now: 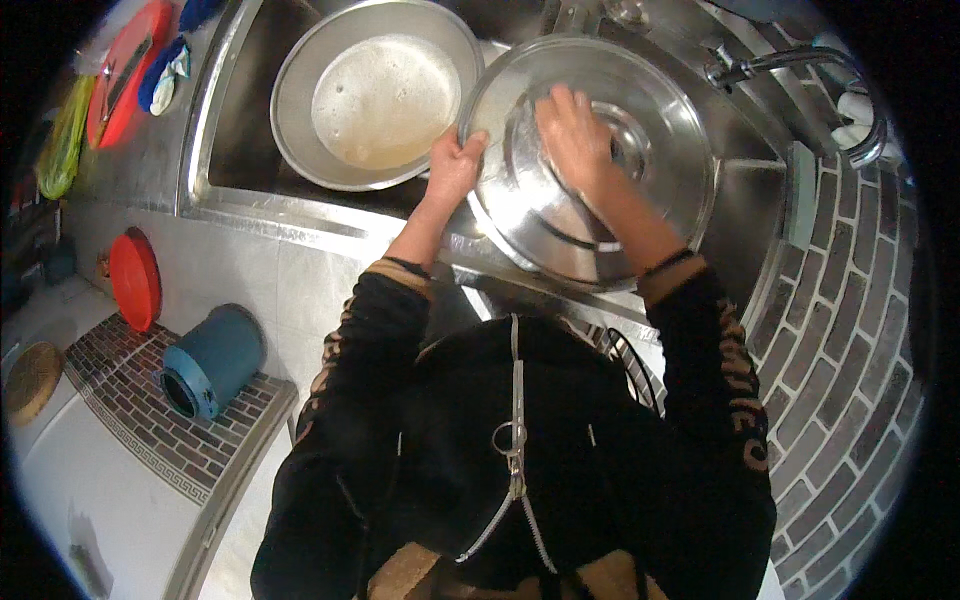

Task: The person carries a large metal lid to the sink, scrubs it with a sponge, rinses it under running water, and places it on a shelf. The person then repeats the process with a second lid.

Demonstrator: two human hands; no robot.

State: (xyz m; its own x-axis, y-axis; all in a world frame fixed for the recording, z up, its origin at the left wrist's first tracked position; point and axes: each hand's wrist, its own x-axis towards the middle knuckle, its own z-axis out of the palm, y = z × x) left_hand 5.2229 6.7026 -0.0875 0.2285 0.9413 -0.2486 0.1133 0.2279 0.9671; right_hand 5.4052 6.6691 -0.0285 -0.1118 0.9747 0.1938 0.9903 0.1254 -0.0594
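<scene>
My left hand (455, 166) grips the near-left rim of a large, shiny, round stainless-steel lid (675, 180), its thumb over the edge. The lid lies tilted over the right side of the sink and has stepped rings around its middle. On its face rests my right hand (574, 139), fingers close together and blurred by motion; whether something is under the palm is hidden. Left of the lid, a round metal basin (300, 97) stands in the sink and holds shallow, cloudy water (386, 101). Its right rim meets or overlaps the lid's edge.
A curved chrome faucet (780, 56) rises at the right, near a brick-patterned wall (832, 300). On the left counter lie a red board (154, 34) with a knife (124, 82) and a green bag (67, 142). Lower left are a red basin (135, 277) and blue container (225, 356).
</scene>
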